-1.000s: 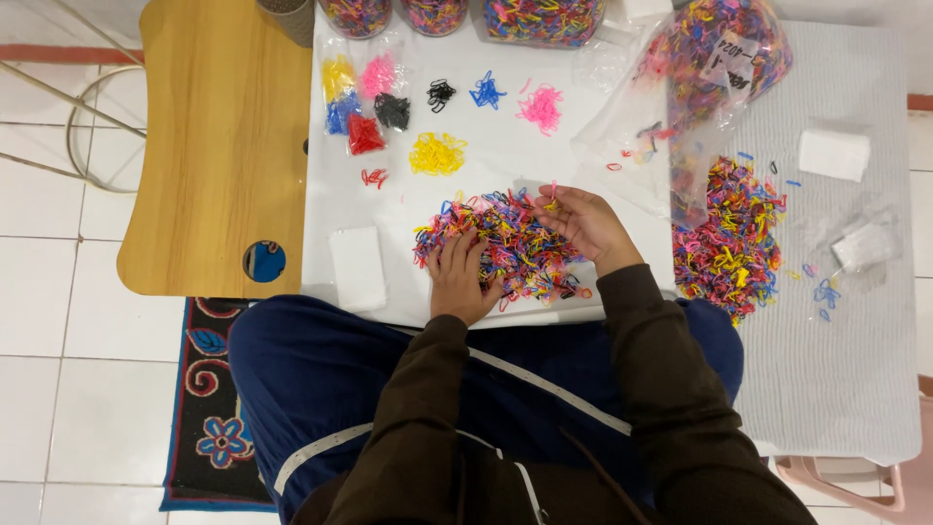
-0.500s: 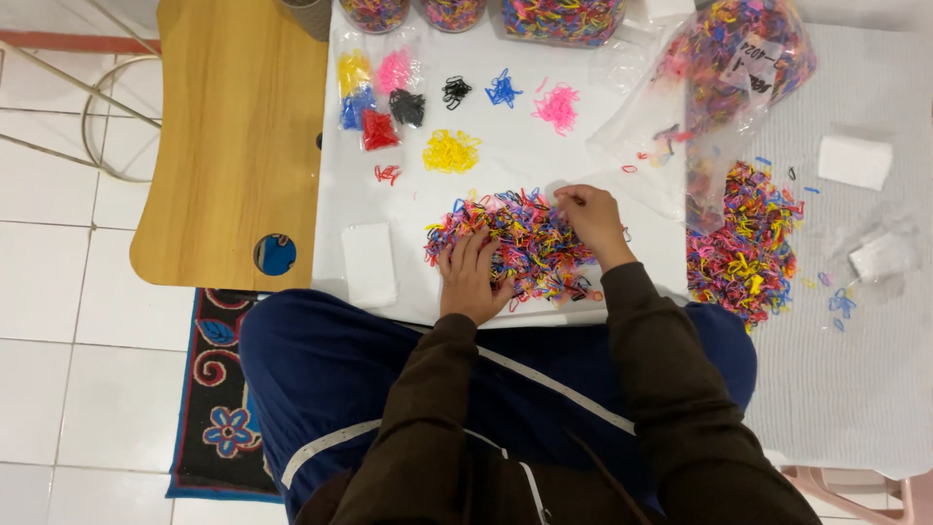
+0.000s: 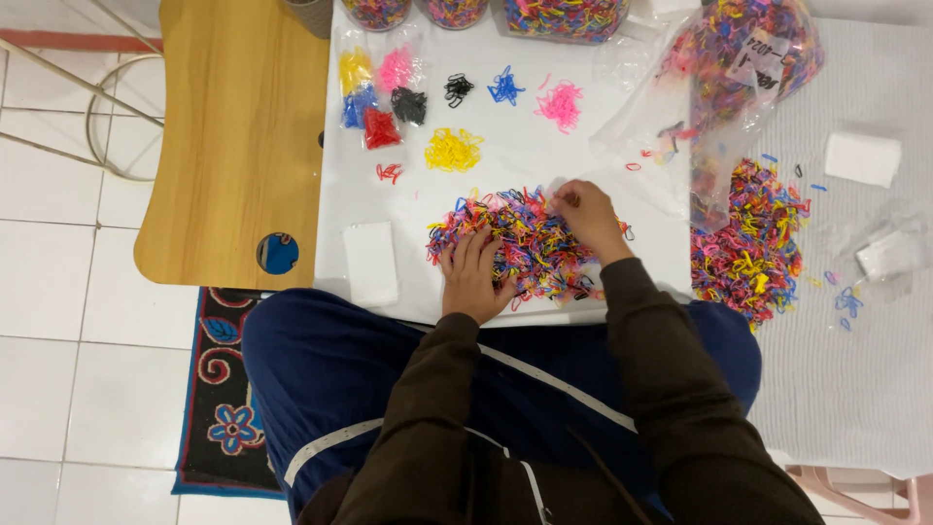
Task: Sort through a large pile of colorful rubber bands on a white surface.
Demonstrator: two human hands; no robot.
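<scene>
A heap of small multicoloured rubber bands (image 3: pixel 530 243) is spread on the white tabletop (image 3: pixel 505 126). The left hand (image 3: pixel 473 277) is laid flat on it, grip open; the right hand (image 3: pixel 588 219) is pinched on a band. White floor tiles (image 3: pixel 58 292) are noted.

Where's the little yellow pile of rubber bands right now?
In the head view, the yellow pile lies on the white board, just above the mixed-colour heap under both hands, with the black bunch above it.

Person wears a dark brown long-sleeved top; both sleeves reach the wrists. Left hand (image 3: pixel 473 277) and right hand (image 3: pixel 589 216) are bare, with no gloves, rings or watch visible. Trousers are dark blue with a thin white stripe.
</scene>
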